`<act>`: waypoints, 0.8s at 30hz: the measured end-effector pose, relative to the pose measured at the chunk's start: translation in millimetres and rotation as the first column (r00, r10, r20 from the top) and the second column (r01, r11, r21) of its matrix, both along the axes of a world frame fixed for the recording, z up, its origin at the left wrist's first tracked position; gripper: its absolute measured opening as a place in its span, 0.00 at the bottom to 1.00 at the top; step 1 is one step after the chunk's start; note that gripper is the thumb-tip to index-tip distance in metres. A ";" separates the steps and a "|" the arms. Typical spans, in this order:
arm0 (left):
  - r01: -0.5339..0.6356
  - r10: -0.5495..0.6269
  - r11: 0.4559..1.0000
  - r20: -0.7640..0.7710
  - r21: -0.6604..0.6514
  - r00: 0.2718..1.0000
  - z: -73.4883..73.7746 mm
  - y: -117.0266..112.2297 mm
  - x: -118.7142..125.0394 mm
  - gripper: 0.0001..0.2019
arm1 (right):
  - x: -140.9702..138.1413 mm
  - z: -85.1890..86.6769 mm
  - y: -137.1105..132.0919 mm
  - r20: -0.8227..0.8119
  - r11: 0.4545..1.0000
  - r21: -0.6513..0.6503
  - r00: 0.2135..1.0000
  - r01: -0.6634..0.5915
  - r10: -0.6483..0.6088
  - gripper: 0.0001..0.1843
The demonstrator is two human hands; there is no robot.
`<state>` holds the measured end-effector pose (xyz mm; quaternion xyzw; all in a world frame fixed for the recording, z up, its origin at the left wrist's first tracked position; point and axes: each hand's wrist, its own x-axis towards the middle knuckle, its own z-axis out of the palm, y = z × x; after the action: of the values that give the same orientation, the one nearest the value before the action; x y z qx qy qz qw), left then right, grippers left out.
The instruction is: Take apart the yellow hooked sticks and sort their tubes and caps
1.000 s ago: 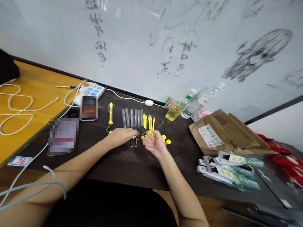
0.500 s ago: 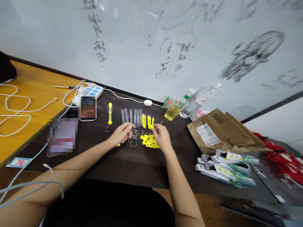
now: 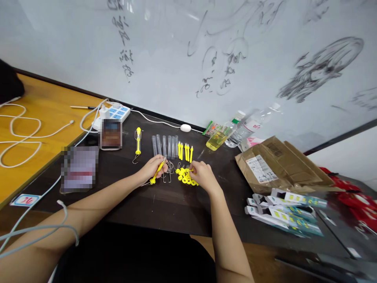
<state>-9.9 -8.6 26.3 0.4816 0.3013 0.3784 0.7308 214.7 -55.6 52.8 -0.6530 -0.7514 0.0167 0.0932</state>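
My left hand [image 3: 151, 168] is closed round a thin yellow rod [image 3: 156, 174] that slants down to the left, just above a tangle of wire hooks [image 3: 168, 170] on the dark table [image 3: 165, 204]. My right hand [image 3: 202, 175] pinches at a heap of small yellow caps [image 3: 185, 176]; what its fingertips hold is too small to name. Behind the hands lie a row of clear tubes [image 3: 165, 146] and a row of yellow rods [image 3: 185, 151]. One assembled yellow piece [image 3: 137, 142] with a hook lies to the left.
A power strip [image 3: 115, 113] and white cables [image 3: 20, 133] lie at the left, with two blurred flat items [image 3: 79, 168]. Bottles [image 3: 235, 131] lean at the back. A brown cardboard parcel [image 3: 277, 165] and several printed packages [image 3: 285, 212] lie at the right.
My left hand has lifted a yellow rod from beside the wire hooks. My right hand opened from a raised fist, reached to the rod row, then dropped onto the heap of caps.
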 end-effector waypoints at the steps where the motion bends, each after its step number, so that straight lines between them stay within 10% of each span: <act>1: 0.001 -0.001 1.000 0.010 0.006 1.000 0.4 -0.2 0.1 0.05 | 0.2 1.1 -0.4 -0.005 1.000 0.007 1.000 0.005 -0.005 0.01; 10: 0.029 -0.028 0.999 0.076 -0.014 0.997 2.0 -2.7 -2.6 0.06 | -10.4 2.6 -2.0 -0.179 0.989 0.150 0.984 0.007 0.020 0.07; 17: 0.101 -0.090 0.995 0.262 -0.026 0.961 10.4 -6.9 -6.9 0.10 | -40.3 -10.5 -6.5 -0.613 0.974 0.124 0.757 -0.191 0.227 0.13; 24: 0.065 -0.040 0.996 0.364 -0.056 0.930 11.3 -3.8 -8.2 0.06 | -70.9 -31.6 -11.0 -0.683 0.953 0.084 0.679 -0.292 0.269 0.09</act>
<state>-18.1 -12.4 37.6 0.3864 0.1609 0.4307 0.7995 143.8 -66.6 21.2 -0.4786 -0.7536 0.2830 0.3506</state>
